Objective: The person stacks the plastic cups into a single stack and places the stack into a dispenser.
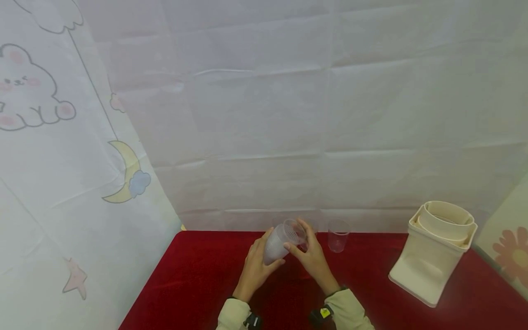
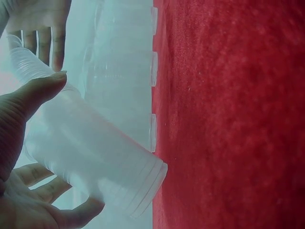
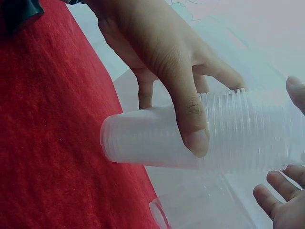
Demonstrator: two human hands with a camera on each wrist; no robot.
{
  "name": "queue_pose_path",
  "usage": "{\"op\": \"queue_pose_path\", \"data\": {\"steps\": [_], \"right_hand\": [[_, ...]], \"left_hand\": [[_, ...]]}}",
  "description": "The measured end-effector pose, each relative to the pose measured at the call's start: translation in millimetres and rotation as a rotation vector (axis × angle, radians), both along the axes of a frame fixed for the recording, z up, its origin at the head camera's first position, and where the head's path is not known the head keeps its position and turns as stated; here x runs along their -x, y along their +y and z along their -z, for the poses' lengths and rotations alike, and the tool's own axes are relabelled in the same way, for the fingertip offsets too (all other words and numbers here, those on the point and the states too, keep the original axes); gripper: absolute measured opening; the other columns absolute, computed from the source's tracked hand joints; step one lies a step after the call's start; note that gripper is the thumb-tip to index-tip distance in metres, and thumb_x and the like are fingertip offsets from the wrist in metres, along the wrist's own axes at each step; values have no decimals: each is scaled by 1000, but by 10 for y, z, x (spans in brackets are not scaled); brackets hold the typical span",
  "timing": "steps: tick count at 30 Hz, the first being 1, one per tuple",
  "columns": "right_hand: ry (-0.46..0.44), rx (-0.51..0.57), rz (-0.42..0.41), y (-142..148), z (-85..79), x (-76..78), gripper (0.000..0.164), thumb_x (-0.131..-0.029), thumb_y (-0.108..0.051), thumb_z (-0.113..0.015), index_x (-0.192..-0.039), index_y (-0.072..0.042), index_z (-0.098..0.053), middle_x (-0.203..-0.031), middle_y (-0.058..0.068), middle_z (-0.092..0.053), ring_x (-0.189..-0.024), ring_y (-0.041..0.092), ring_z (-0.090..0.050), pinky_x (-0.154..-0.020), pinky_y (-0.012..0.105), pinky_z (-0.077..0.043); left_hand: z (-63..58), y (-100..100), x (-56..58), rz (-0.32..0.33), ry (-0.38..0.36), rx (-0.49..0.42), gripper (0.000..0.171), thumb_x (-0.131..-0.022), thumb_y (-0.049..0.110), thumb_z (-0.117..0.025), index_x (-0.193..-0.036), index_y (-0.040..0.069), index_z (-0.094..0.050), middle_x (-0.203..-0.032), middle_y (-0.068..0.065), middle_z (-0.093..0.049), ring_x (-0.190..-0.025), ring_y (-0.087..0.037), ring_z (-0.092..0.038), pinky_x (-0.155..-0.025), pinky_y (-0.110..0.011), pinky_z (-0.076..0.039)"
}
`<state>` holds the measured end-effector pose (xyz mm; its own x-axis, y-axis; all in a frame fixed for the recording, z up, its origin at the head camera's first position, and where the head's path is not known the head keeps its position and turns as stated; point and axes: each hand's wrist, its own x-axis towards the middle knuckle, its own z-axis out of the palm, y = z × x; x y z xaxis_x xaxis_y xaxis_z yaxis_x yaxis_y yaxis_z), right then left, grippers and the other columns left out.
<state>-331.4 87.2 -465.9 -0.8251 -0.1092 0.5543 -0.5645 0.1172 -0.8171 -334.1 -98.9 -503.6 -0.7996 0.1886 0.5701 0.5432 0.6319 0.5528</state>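
Note:
A nested stack of clear plastic cups is held tilted over the red cloth, its rims toward the upper right in the head view. My left hand grips the stack's body, thumb on one side and fingers on the other, as the right wrist view shows on the cups. At the rim end is my right hand, thumb and spread fingers around the topmost rims. In the right wrist view its thumb lies close by the rims, while its fingers stand apart below them.
Single clear cups stand in a row behind the stack; one cup shows plainly to the right. A cream plastic container with a round collar stands at the table's right. The red cloth reaches the pale wall sheet.

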Motion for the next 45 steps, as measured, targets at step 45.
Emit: {"op": "queue_pose_path", "data": {"steps": [45], "right_hand": [[101, 38, 18, 35, -30, -8, 73, -81, 12, -73, -144, 15, -35, -137, 36, -47, -126, 51, -46, -100, 19, -42]], "left_hand": [[-9, 2, -4, -17, 3, -7, 89, -81, 33, -84, -156, 26, -34, -137, -12, -55, -110, -29, -56, -80, -49, -49]]}}
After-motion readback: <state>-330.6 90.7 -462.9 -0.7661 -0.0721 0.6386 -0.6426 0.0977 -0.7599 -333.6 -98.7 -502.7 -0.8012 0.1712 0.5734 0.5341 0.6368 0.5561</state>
